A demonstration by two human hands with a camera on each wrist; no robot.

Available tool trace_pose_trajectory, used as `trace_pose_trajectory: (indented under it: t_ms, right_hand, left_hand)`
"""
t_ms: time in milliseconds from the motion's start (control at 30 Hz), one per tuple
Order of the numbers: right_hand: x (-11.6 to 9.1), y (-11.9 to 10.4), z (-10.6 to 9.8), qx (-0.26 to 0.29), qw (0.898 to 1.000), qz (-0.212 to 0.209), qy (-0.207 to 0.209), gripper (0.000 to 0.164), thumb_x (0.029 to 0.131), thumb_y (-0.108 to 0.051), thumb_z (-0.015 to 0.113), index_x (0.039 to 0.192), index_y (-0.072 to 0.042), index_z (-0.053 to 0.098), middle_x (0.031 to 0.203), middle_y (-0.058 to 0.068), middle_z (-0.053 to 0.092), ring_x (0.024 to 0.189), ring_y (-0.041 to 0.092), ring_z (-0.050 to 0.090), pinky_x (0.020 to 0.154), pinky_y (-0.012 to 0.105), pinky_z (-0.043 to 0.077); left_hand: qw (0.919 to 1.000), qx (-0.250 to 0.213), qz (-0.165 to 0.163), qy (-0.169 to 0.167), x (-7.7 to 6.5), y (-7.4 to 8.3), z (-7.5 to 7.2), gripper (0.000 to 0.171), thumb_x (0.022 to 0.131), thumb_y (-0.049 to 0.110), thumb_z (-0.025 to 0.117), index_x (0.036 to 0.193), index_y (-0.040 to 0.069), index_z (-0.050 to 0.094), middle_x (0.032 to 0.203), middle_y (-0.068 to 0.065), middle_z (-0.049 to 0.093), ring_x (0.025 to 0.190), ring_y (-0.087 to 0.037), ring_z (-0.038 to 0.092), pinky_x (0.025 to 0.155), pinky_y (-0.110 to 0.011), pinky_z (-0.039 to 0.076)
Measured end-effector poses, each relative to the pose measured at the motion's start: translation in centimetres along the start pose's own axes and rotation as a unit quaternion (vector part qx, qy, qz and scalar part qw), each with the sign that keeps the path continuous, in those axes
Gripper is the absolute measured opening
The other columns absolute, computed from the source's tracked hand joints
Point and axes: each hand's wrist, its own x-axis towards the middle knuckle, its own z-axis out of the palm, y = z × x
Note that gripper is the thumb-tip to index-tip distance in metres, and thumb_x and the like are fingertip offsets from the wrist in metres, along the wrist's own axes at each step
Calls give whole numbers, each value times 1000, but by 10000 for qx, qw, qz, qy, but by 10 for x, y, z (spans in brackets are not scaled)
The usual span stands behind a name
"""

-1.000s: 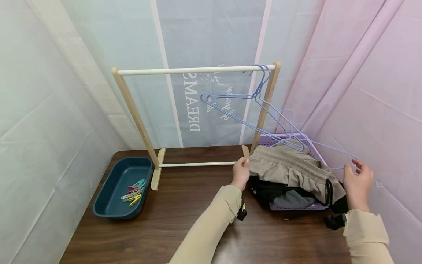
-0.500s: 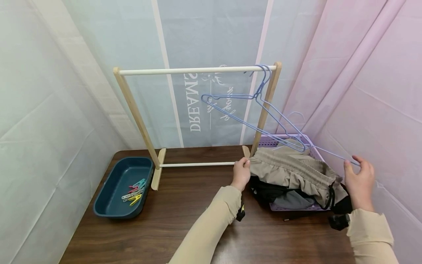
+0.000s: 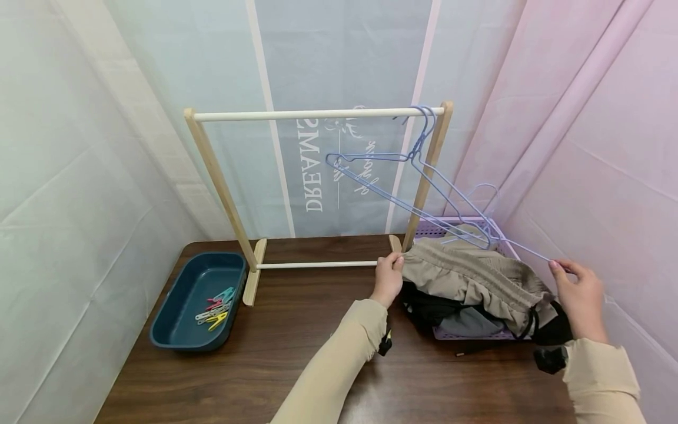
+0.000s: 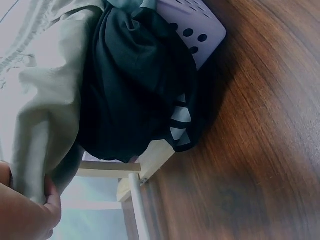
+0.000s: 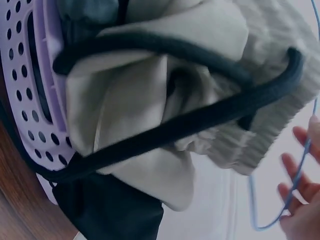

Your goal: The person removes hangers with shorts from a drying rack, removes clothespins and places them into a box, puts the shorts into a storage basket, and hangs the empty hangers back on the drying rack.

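My left hand (image 3: 388, 280) pinches the left end of the waistband of khaki elastic-waist pants (image 3: 455, 268), as the left wrist view also shows. The pants lie over a heap of dark clothes in a purple basket (image 4: 210, 30), and a thick black drawstring (image 5: 175, 122) dangles from the waistband. My right hand (image 3: 580, 297) holds the right end of a blue wire hanger (image 3: 527, 242) between thumb and fingers. Most of that hanger is hidden by the waistband; its hook stands up behind. In the right wrist view, the hanger's rounded end (image 5: 260, 227) lies at my right fingers.
A wooden rack with a white top rail (image 3: 318, 115) stands at the back. Several blue hangers (image 3: 371, 188) hang at its right end and reach over the basket. A dark teal tub (image 3: 175, 294) on the left holds several colourful clothespins (image 3: 217, 309).
My right hand has shifted slightly right, and the hanger and its hook have slid right with it. The waistband's right side has moved a little right. My left hand has stayed nearly still.
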Motion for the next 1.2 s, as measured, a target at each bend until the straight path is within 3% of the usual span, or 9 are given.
trace_pose_trajectory:
  t_ms: [100, 200, 367, 467, 567, 767, 867, 1067, 1200]
  right_hand:
    - [0, 1, -1, 195, 9983, 221, 501, 36, 93, -28, 63, 106, 4, 70, 74, -28, 52, 77, -6, 48, 70, 17, 35]
    - [-1, 4, -2, 314, 9958, 114, 848, 31, 88, -26, 69, 97, 4, 74, 63, -44, 36, 63, -19, 35, 60, 11, 29]
    - [-4, 9, -3, 385, 9946, 37, 967, 13, 87, -24, 70, 81, -16, 78, 61, -46, 35, 58, -20, 34, 65, 14, 25]
    - [-6, 12, -6, 612, 9939, 361, 848, 28, 88, -28, 68, 66, -44, 66, 59, -47, 37, 60, -21, 34, 80, 19, 26]
    - [-9, 15, -8, 847, 9907, 770, 742, 40, 89, -31, 67, 60, -54, 54, 57, -47, 39, 61, -21, 35, 87, 20, 26]
    - [-17, 24, -12, 1376, 9775, 1468, 625, 36, 87, -29, 68, 58, -49, 59, 52, -42, 46, 58, -19, 40, 59, 6, 28]
    - [-20, 28, -13, 1615, 9698, 1720, 614, 36, 87, -29, 68, 57, -48, 60, 52, -41, 47, 58, -19, 41, 60, 5, 28]
    - [-24, 37, -16, 1927, 9572, 2056, 667, 31, 88, -32, 68, 60, -47, 65, 54, -41, 49, 61, -17, 42, 61, 3, 28]
    - [-25, 42, -18, 2040, 9520, 2159, 745, 30, 88, -32, 69, 61, -47, 67, 53, -40, 51, 61, -18, 42, 62, 1, 28]
  left_hand:
    - [9999, -10, 88, 91, 0, -2, 0, 27, 101, 16, 45, 114, 3, 64, 104, -15, 53, 83, -17, 45, 79, -30, 43]
    - [9999, -32, 87, 102, -1, -3, 0, 28, 101, 17, 45, 115, 2, 63, 107, -17, 54, 89, -21, 50, 83, -33, 46]
    - [9997, -20, 131, 214, 0, 1, 2, 28, 101, 16, 46, 116, 2, 64, 114, -20, 60, 105, -32, 57, 90, -38, 48]
    - [9995, 20, 111, 295, 0, 5, 3, 27, 100, 17, 48, 116, 3, 65, 116, -17, 64, 108, -33, 60, 89, -37, 50]
    - [9993, -41, 39, 373, 1, 11, 4, 28, 100, 19, 49, 117, 5, 65, 117, -15, 66, 107, -30, 62, 86, -33, 51]
    - [9975, -415, -112, 564, 5, 23, 9, 27, 99, 19, 53, 117, 5, 66, 117, -13, 67, 98, -25, 64, 77, -27, 50]
    - [9955, -687, -321, 562, 7, 28, 13, 29, 100, 19, 51, 121, 4, 62, 119, -13, 65, 85, -16, 60, 71, -24, 46]
    - [9881, -1270, -575, 649, 11, 33, 22, 25, 104, 17, 39, 120, 1, 48, 94, -13, 56, 66, -11, 40, 62, -23, 35]
    - [9895, -1126, -435, 790, 10, 34, 24, 26, 103, 17, 41, 119, 2, 53, 99, -14, 61, 76, -14, 53, 66, -23, 42]
